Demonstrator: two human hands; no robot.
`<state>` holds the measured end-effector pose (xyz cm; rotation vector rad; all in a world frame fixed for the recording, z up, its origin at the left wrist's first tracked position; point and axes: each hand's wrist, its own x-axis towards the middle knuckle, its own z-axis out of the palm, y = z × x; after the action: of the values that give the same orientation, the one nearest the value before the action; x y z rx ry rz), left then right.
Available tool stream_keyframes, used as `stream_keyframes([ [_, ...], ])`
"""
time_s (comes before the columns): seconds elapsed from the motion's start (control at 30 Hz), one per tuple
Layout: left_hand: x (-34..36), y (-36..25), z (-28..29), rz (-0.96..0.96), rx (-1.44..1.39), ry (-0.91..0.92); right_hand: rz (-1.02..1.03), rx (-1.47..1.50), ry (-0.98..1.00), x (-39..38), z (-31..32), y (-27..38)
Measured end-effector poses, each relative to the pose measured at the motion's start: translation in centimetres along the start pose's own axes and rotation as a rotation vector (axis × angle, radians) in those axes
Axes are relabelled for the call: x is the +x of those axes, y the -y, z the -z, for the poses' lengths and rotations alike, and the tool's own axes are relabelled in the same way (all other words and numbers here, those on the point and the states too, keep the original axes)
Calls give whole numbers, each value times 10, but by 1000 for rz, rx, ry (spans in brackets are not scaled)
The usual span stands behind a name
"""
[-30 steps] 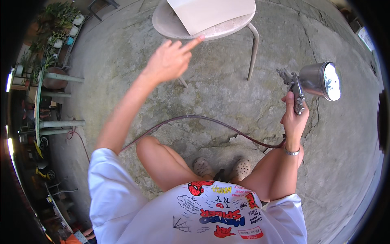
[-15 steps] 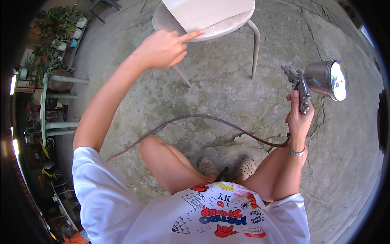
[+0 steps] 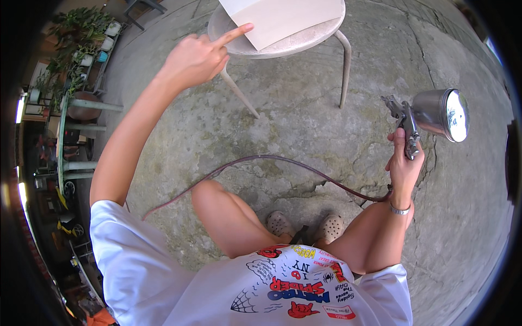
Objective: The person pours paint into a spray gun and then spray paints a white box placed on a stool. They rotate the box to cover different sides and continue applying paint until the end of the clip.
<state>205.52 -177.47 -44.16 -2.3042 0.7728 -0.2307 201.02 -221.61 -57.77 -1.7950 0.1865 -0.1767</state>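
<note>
Reaching farther forward than a second ago, the left hand (image 3: 197, 58) has gone from the near rim of the stool (image 3: 228, 33) to over the pale sheet (image 3: 283, 22) lying on its seat. Its index finger is stretched out above the sheet's near left corner (whether it touches, I cannot tell), while the other fingers are loosely curled and empty. Well apart on the right, the right hand (image 3: 405, 169) has its fingers wrapped around the handle of a metal spray gun (image 3: 409, 130), held above the concrete floor (image 3: 293, 130); the gun's big silvery cup sticks out to the right. From near the right wrist, a dark red hose (image 3: 255, 158) arcs left across the floor. Readable print is all on the white shirt (image 3: 217, 299): red, blue, yellow and black lettering, some in block capitals, around a drawn cobweb and a red-and-white name-tag shape.
</note>
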Motion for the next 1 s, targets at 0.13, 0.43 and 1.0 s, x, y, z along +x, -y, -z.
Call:
stream_keyframes([
  [0.13,-12,-2,6,-62,-5,-193,-8,-7,3,-1,0,1],
  [0.43,9,-103,6,53,-680,-185,12,38,31,-10,-6,11],
  [1.0,-101,-261,-81,711,-1797,801,409,-390,-303,111,41,111],
])
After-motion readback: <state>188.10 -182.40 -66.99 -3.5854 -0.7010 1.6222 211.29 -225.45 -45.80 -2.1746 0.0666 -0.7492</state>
